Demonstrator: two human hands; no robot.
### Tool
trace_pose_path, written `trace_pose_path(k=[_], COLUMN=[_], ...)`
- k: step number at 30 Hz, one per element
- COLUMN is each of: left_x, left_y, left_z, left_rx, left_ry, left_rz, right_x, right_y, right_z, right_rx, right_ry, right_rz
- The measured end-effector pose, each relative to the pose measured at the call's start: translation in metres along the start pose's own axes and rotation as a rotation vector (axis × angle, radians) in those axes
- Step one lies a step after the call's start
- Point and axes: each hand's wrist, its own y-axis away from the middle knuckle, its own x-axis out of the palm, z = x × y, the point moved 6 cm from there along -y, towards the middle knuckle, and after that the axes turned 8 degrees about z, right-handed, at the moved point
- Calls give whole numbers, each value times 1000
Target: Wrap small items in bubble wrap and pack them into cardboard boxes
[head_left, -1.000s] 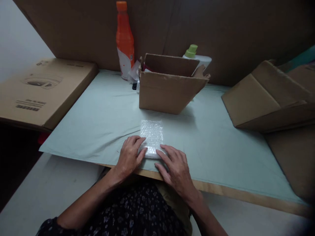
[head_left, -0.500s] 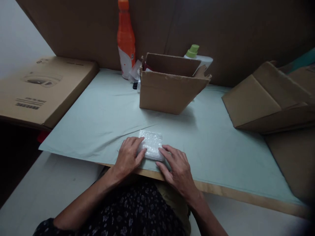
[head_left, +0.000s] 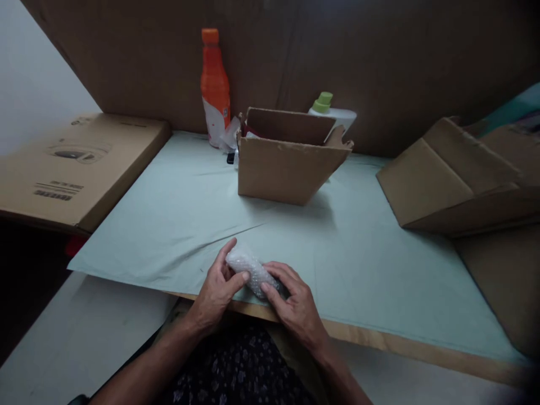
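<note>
A small bundle wrapped in bubble wrap is held just above the pale green table cover, near the table's front edge. My left hand grips its left end with the thumb on top. My right hand closes on its right end, fingers curled over the wrap. What is inside the wrap is hidden. An open cardboard box stands farther back, in the middle of the table.
An orange bottle and a white bottle with a green cap stand behind the box against a cardboard wall. A flat printed carton lies at the left. Folded cardboard pieces lie at the right.
The bubble wrap lay flat on the table and has been rolled toward me into a compact bundle. Both hands now hold it slightly off the surface. The view tilted down.
</note>
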Motion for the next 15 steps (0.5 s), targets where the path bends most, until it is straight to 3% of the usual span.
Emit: trace_pose_path(k=[4, 7, 10, 13, 15], left_x=[15, 20, 24, 36, 43], left_y=[-4, -12, -34, -66, -94], left_z=[3, -8, -61, -137, -175], left_rx=[-2, 92, 422, 862, 1014], left_ry=[-109, -415, -830, -1150, -1292], left_rz=[140, 237, 181, 6, -113], right_x=[-12, -17, -29, -49, -71], right_y=[4, 3, -2, -13, -20], right_z=[-6, -12, -14, -5, 6], right_rx=[64, 104, 109, 52, -29], right_ry=[-153, -167, -131, -66, 8], right_rz=[52, 124, 111, 118, 102])
